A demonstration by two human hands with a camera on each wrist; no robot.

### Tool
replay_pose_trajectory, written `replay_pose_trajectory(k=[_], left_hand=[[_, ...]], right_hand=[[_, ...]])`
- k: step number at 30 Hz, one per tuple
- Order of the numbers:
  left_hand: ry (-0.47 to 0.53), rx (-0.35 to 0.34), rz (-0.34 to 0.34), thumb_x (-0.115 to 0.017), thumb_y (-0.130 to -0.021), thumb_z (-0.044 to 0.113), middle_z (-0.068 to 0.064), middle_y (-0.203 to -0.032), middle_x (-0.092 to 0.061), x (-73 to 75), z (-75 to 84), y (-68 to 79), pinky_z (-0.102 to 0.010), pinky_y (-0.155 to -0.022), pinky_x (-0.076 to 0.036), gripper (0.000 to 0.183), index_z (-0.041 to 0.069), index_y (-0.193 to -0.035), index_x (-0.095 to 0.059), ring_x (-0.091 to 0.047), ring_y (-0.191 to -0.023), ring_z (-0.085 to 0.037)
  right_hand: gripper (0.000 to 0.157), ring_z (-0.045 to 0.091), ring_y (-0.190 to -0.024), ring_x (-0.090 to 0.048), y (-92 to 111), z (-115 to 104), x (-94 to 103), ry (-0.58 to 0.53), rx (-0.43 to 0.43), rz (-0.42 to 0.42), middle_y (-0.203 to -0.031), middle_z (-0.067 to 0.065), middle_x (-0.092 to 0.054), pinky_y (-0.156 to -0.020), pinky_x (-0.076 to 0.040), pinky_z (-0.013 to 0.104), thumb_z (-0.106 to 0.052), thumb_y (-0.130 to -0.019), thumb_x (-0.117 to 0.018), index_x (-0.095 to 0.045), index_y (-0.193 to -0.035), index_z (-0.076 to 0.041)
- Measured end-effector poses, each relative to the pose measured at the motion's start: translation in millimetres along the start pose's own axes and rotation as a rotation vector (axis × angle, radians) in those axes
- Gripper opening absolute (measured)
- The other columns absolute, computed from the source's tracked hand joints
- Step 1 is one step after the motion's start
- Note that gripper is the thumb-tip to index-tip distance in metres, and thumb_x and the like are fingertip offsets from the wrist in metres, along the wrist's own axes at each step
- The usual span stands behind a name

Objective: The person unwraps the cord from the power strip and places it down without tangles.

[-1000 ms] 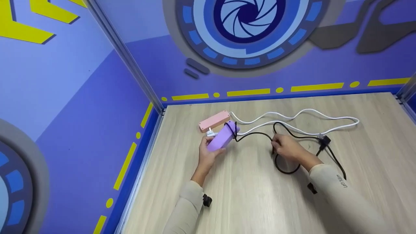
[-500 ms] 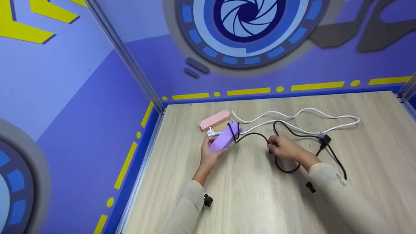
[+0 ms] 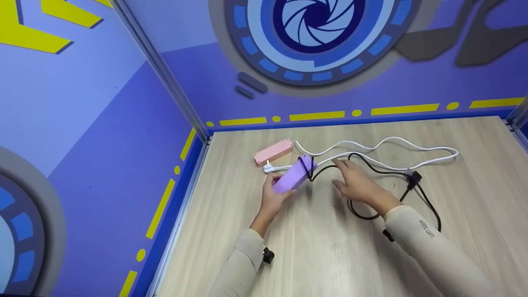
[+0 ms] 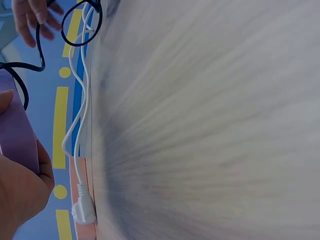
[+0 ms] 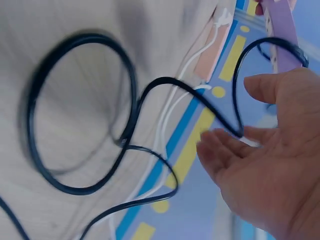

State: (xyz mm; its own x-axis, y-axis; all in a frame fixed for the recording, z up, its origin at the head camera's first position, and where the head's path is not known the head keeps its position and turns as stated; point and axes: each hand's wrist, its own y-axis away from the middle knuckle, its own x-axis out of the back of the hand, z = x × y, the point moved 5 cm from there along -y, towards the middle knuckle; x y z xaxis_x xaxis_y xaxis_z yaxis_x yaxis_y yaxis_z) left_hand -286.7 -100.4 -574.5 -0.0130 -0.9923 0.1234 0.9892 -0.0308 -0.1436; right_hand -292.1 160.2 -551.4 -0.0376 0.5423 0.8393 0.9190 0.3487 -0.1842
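My left hand [image 3: 274,202] grips the near end of a purple power strip [image 3: 292,178], thumb on one side and fingers on the other. A black cord [image 5: 165,80] is wound round the strip's far end. From there it runs rightward past my right hand [image 3: 358,185], whose fingers are spread and relaxed. In the right wrist view the cord passes right at those fingertips, with no finger curled round it. The rest of the cord forms a loop below the right hand and leads to a black plug [image 3: 413,179] on the table.
Behind the purple strip lies a pink power strip [image 3: 273,152]. Its white cord [image 3: 392,137] makes a long loop to the right and returns to a white plug [image 3: 269,168] beside it. Patterned blue panels [image 3: 181,82] border the wooden table [image 3: 321,255] at the left and back.
My left hand has carried the purple strip slightly right. My right hand, which pinched the black cord, has let go, opened its fingers and shifted a little left.
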Motion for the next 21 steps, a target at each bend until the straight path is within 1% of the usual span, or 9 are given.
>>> replay_pose_trajectory(k=[2,4,6,8,11,13,16,19,21], left_hand=[[0.002,-0.012,-0.017,-0.082,-0.067,-0.008,-0.019,-0.119,-0.062,-3.5,9.6,4.0,-0.039,-0.102,-0.041,0.057,-0.005,-0.116,-0.053,-0.056,-0.114,-0.025],[0.0,-0.013,-0.029,-0.082,-0.067,-0.007,-0.017,-0.119,-0.062,-7.3,12.3,5.7,-0.038,-0.101,-0.041,0.057,-0.004,-0.116,-0.054,-0.056,-0.113,-0.025],[-0.002,-0.002,-0.035,-0.083,-0.067,-0.005,-0.017,-0.12,-0.062,-11.3,8.6,4.8,-0.039,-0.102,-0.04,0.058,-0.003,-0.117,-0.054,-0.055,-0.114,-0.024],[-0.006,-0.002,-0.033,-0.084,-0.067,-0.004,-0.016,-0.121,-0.062,-15.3,1.7,2.0,-0.04,-0.102,-0.041,0.059,-0.002,-0.117,-0.054,-0.055,-0.114,-0.024],[-0.021,-0.015,-0.017,-0.084,-0.067,-0.004,-0.017,-0.123,-0.062,-19.6,-8.2,-3.0,-0.041,-0.103,-0.041,0.06,-0.002,-0.119,-0.053,-0.056,-0.115,-0.023],[-0.027,-0.021,0.0,-0.084,-0.067,-0.003,-0.016,-0.123,-0.062,-20.8,-10.6,-4.8,-0.04,-0.103,-0.04,0.06,-0.001,-0.119,-0.053,-0.056,-0.115,-0.023],[-0.025,-0.021,0.03,-0.085,-0.068,-0.001,-0.013,-0.123,-0.062,-20.0,-12.0,-6.1,-0.04,-0.104,-0.041,0.061,0.003,-0.119,-0.053,-0.056,-0.116,-0.022],[0.006,-0.026,0.049,-0.086,-0.067,0.0,-0.012,-0.123,-0.062,-18.6,-14.5,-7.4,-0.04,-0.104,-0.042,0.062,0.004,-0.119,-0.053,-0.056,-0.116,-0.022],[0.028,-0.035,0.051,-0.085,-0.068,-0.001,-0.013,-0.123,-0.062,-18.9,-16.3,-8.1,-0.04,-0.103,-0.042,0.061,0.002,-0.119,-0.053,-0.056,-0.115,-0.022]], right_hand=[[0.061,0.046,-0.132,-0.047,-3,-8,0.2,0.082,0.059,0.018,-0.14,0.027,-0.053,-0.111,-0.035,0.059,-0.018,-0.09,-0.068,-0.046,-0.143,0.001],[0.054,0.044,-0.133,-0.047,-5,-15,-2.2,0.162,0.118,0.024,-0.139,0.023,-0.056,-0.111,-0.035,0.058,-0.018,-0.089,-0.069,-0.054,-0.138,0.0],[0.047,0.042,-0.134,-0.048,-6,-21,-6.6,0.228,0.179,0.02,-0.137,0.019,-0.06,-0.111,-0.035,0.057,-0.017,-0.089,-0.069,-0.059,-0.132,-0.002],[0.042,0.04,-0.134,-0.05,-7,-25,-11.8,0.267,0.235,0.02,-0.133,0.016,-0.064,-0.111,-0.037,0.056,-0.016,-0.088,-0.069,-0.063,-0.127,-0.003],[0.037,0.039,-0.131,-0.054,-6,-30,-18.0,0.269,0.292,0.033,-0.127,0.015,-0.067,-0.108,-0.039,0.056,-0.019,-0.088,-0.071,-0.066,-0.122,-0.005],[0.036,0.038,-0.125,-0.057,-5,-31,-20.2,0.247,0.307,0.05,-0.121,0.015,-0.068,-0.103,-0.041,0.055,-0.023,-0.088,-0.072,-0.068,-0.12,-0.007],[0.036,0.034,-0.114,-0.059,-5,-30,-20.8,0.224,0.314,0.087,-0.111,0.013,-0.067,-0.096,-0.045,0.051,-0.029,-0.089,-0.073,-0.069,-0.119,-0.01],[0.031,0.029,-0.101,-0.058,-4,-29,-18.6,0.203,0.333,0.139,-0.101,0.009,-0.063,-0.088,-0.047,0.045,-0.028,-0.089,-0.074,-0.07,-0.116,-0.014],[0.025,0.025,-0.09,-0.058,-2,-27,-16.5,0.172,0.347,0.18,-0.094,0.007,-0.061,-0.08,-0.048,0.041,-0.024,-0.088,-0.075,-0.072,-0.112,-0.014]])
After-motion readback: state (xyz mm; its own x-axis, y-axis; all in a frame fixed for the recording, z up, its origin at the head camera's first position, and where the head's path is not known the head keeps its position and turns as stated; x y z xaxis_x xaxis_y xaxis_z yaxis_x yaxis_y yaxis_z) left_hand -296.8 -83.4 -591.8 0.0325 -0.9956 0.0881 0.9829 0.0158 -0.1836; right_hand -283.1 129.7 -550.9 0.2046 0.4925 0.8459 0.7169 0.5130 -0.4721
